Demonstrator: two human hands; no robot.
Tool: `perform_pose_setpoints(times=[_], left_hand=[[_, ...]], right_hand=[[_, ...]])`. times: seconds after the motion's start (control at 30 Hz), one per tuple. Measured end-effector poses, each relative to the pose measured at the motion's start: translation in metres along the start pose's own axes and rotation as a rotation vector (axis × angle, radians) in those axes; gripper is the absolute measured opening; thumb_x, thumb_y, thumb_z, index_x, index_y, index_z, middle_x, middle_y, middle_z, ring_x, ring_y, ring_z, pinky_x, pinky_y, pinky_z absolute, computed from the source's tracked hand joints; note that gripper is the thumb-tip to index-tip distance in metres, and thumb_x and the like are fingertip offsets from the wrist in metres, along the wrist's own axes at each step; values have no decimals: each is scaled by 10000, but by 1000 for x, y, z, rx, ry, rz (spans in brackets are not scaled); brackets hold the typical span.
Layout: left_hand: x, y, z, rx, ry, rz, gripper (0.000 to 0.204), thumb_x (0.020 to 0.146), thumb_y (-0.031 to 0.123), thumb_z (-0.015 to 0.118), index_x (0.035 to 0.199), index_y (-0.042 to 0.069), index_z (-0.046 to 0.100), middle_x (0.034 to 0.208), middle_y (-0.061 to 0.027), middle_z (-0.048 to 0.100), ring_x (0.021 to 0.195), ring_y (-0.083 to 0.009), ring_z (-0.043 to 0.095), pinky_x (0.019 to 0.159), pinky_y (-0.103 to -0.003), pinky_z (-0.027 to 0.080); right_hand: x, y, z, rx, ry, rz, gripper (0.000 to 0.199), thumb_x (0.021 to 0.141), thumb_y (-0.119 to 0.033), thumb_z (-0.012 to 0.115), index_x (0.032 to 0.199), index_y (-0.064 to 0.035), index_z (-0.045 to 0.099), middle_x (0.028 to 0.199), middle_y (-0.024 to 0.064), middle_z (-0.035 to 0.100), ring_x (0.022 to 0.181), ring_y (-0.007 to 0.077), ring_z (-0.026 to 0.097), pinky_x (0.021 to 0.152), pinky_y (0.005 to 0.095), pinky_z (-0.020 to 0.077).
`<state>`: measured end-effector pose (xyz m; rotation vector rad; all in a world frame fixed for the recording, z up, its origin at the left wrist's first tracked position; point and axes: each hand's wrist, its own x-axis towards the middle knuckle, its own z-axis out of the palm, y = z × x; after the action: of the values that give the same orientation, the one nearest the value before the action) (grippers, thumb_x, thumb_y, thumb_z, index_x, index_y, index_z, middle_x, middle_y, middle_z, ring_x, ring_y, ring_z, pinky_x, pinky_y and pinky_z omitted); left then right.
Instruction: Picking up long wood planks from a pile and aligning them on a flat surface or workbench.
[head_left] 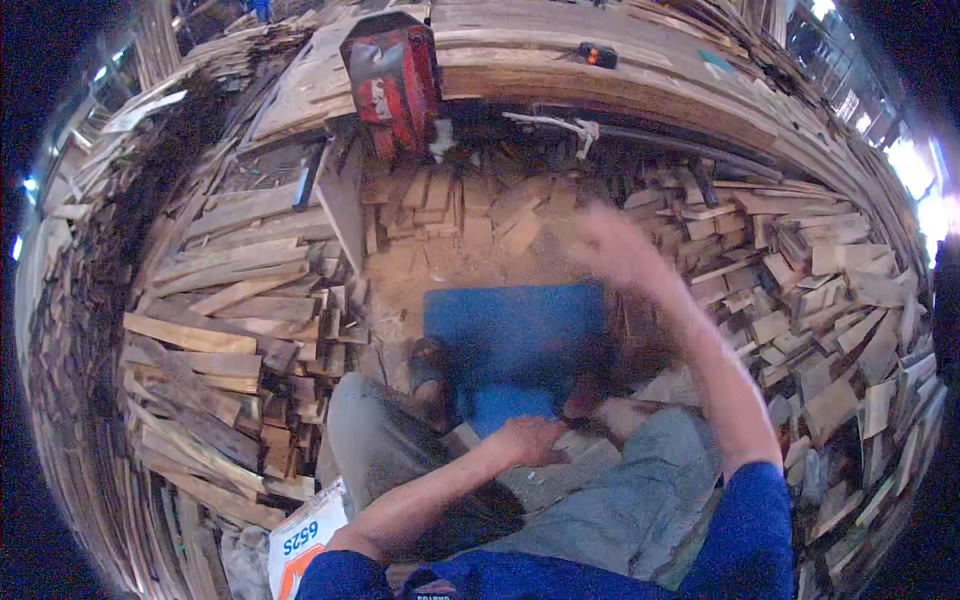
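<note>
Head view. Person seated among stacked wood offcuts, legs in grey trousers, blue sleeves entering from 6 o'clock.

Left hand (527,440): just below frame centre, fingers curled down onto a flat wood piece (560,468) resting on the lap. Grip looks closed over its edge; the underside of the fingers is hidden, so the hold itself is not confirmed.

Right hand (612,243): raised toward 1 o'clock from centre, heavily motion-blurred. Cannot tell whether it is open or closed, or whether it holds anything.

Blue mat (515,335) lies on the ground at centre, just beyond the knees; its near edge is covered by the left hand and lap.

Red machine (392,82) at 12 o'clock on a plank bench (620,85), top cut off by the frame. Offcut piles (225,320) at 9 o'clock and at 3 o'clock bend toward the dark rim; detail is lost there. A white printed card (305,540) at 7 o'clock is partly cut off.
</note>
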<state>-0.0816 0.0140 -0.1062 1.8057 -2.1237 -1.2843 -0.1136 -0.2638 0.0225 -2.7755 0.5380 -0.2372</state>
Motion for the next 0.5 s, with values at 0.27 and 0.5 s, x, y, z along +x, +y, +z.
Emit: perform_pose_setpoints(times=[0.27, 0.5], left_hand=[[-3, -4, 11, -113, 277, 216, 456, 849, 469, 647, 1092, 84, 621, 1002, -204, 683, 965, -402, 656, 806, -528, 535], [2, 1, 22, -216, 413, 135, 408, 769, 419, 711, 1003, 84, 710, 919, -167, 714, 813, -381, 684, 694, -486, 556]], right_hand=[[164, 36, -44, -298, 247, 150, 617, 860, -615, 582, 1132, -69, 677, 1080, 205, 648, 1076, 364, 605, 922, 437, 479], [219, 75, -9, -247, -45, 249, 792, 874, -706, 478, 1388, -105, 527, 1368, 213, 548, 1275, 347, 521, 1077, 411, 374]])
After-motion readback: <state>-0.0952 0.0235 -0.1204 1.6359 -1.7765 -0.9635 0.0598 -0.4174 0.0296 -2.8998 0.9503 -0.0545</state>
